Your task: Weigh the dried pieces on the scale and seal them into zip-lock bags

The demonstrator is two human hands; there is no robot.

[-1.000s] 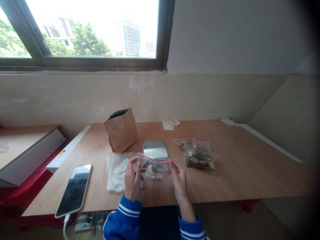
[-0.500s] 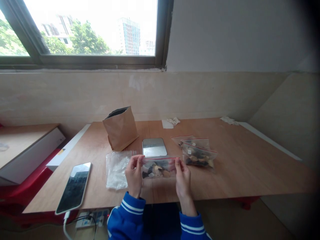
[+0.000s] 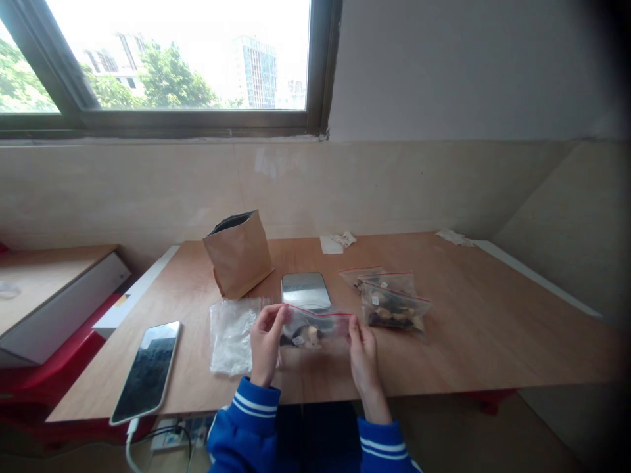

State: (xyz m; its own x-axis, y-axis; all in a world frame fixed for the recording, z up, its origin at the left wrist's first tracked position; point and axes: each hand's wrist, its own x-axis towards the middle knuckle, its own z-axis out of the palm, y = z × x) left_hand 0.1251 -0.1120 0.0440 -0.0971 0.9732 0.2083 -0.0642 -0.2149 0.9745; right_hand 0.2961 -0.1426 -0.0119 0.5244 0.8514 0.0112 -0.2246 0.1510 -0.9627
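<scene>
I hold a small clear zip bag (image 3: 315, 328) with a red seal strip and dark and pale pieces inside, just above the wooden table (image 3: 468, 328). My left hand (image 3: 266, 345) pinches its left top corner. At the right top corner, my right hand (image 3: 362, 351) pinches the seal too. Both hands are closed on the bag. A small flat scale (image 3: 305, 290) with a shiny plate lies right behind it.
A brown paper pouch (image 3: 239, 253) stands open behind the scale. A stack of empty clear bags (image 3: 231, 334) lies left of my hands, and filled zip bags (image 3: 392, 303) lie to the right. A phone (image 3: 146, 370) on a cable rests at the left edge. Crumpled tissues (image 3: 340, 240) sit by the wall.
My hands moved from the bag's sides to its top corners along the red seal. The bag was lifted and stretched flat between them, then tipped slightly.
</scene>
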